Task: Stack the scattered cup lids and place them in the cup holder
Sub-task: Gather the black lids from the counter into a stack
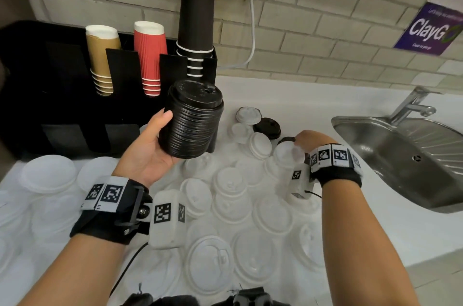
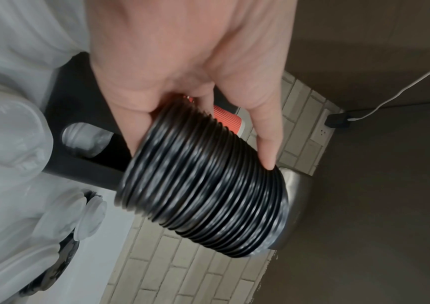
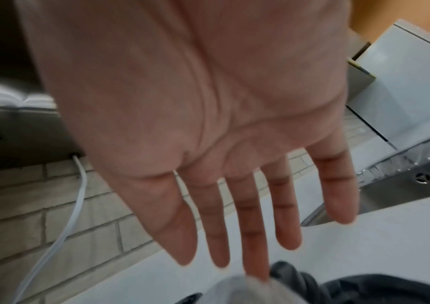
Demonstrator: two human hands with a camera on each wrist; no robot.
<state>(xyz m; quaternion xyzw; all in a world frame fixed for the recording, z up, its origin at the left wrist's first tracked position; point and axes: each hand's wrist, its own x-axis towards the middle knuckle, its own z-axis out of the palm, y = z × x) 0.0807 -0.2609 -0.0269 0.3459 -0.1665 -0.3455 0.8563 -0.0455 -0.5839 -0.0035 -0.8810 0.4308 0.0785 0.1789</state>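
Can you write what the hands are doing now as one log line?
left hand: grips black lid stack | right hand: open, reaching black lid | white lids: scattered

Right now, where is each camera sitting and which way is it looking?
Head: looks down at the counter; both forearms and hands show.
Left wrist: looks along the left hand at the stack of black lids.
Right wrist: looks along the right hand, fingers straight, toward the sink.
Shared: head and left wrist both show the stack.
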